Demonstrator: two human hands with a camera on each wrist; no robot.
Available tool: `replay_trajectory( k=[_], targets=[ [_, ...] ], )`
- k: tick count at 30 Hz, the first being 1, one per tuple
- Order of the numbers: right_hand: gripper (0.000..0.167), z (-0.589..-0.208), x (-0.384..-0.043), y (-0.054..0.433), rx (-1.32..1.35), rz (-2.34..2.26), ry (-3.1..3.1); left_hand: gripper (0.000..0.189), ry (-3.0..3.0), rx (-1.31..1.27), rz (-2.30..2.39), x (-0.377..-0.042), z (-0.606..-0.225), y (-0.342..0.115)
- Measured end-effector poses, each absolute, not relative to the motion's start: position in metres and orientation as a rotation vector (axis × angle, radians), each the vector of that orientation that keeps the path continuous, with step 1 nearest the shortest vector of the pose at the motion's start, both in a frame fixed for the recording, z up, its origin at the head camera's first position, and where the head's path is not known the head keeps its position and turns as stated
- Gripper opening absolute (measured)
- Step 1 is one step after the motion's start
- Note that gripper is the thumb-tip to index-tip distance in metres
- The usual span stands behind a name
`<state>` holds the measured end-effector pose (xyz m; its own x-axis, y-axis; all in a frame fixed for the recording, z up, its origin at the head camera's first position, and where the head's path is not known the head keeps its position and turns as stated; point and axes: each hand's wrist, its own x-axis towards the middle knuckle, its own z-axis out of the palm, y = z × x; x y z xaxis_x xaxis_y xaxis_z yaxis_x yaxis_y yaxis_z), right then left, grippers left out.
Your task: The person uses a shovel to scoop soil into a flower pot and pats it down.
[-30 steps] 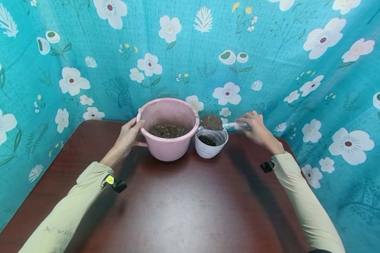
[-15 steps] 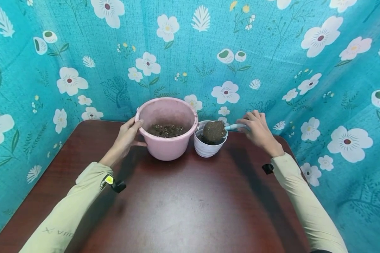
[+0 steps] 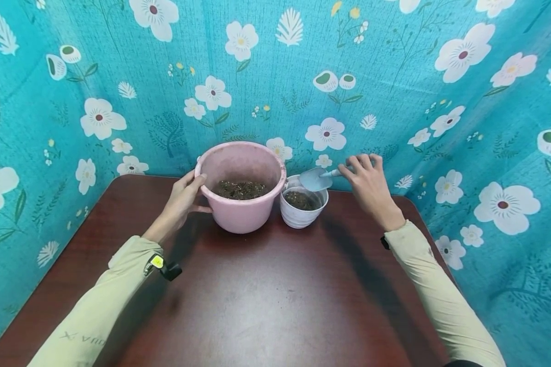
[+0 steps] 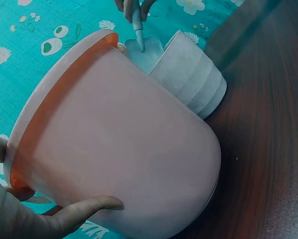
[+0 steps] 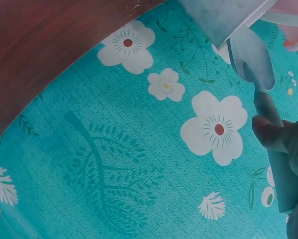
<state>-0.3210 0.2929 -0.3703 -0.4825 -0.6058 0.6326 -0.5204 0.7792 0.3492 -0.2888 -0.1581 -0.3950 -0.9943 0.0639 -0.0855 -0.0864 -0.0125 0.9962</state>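
My left hand (image 3: 179, 206) grips the rim and side of a pink bucket (image 3: 241, 216), which leans slightly and has dark soil (image 3: 242, 189) at its bottom. Touching or nearly touching the bucket's right side stands a small white ribbed pot (image 3: 300, 218) with soil (image 3: 300, 200) inside. With my right hand (image 3: 369, 186) I hold a light blue hand trowel (image 3: 316, 179) by its handle, its bare blade over the pot's back rim. In the left wrist view, the thumb (image 4: 91, 209) lies along the bucket's wall. The right wrist view shows the trowel handle (image 5: 283, 174) between fingers and thumb.
Both containers stand at the back of a dark reddish-brown table (image 3: 257, 295). A turquoise flowered curtain (image 3: 266, 66) hangs right behind and along both sides. Tiny specks lie on the tabletop.
The trowel carried a heap of soil over the pot, then tipped it in. Its blade is now bare and lifted toward the pot's back rim. My left hand stays on the bucket.
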Motion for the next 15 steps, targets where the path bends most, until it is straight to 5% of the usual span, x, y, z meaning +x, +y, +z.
replay_trajectory(
  k=[8,15],
  targets=[
    [0.010,-0.3661,-0.3223,0.2926,0.749,-0.101,-2.226,0.066,2.116,-0.013,2.170,-0.2903,-0.3954,-0.1581],
    [0.018,-0.3661,-0.3252,0.2930,0.689,-0.022,-2.219,0.066,2.138,-0.021,2.156,-0.2886,-0.3963,-0.1574]
  ],
)
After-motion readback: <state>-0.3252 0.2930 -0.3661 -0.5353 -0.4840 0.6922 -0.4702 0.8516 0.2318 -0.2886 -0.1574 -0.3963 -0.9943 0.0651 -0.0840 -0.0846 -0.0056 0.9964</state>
